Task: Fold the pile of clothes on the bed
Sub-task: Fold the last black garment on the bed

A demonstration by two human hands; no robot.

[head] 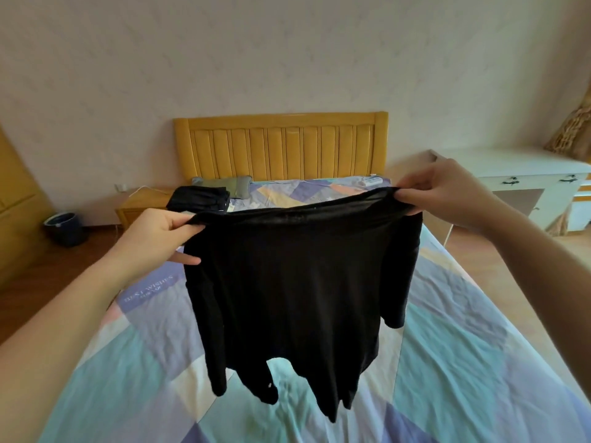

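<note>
Black soft fabric garment (287,282) is hanging in the centre of the frame, stretched wide along its top edge and held up above the bed with the pastel patchwork sheet (463,362); its lower ends are dangling in uneven points toward the lower centre, not clearly touching the sheet. Left hand (160,238) is gripping the left top corner at centre left, thumb on top pinching the cloth against curled fingers, one finger sticking out lower against the fabric side. Right hand (444,190) is pinching the right top corner at centre right, fingertips pressed on the hem, cloth bunching under them. Folded stack of dark clothes (200,196) is sitting on the far left part of the bed, just above the left hand in the frame. Grey-green pillow (224,185) is lying beside that stack near the yellow wooden slatted headboard (281,145). Small wooden nightstand (144,203) is standing left of the bed, dark round bin (64,228) on the floor at far left. White desk with drawers (518,174) is standing at upper right, patterned gold curtain (572,129) at the right edge.
</note>
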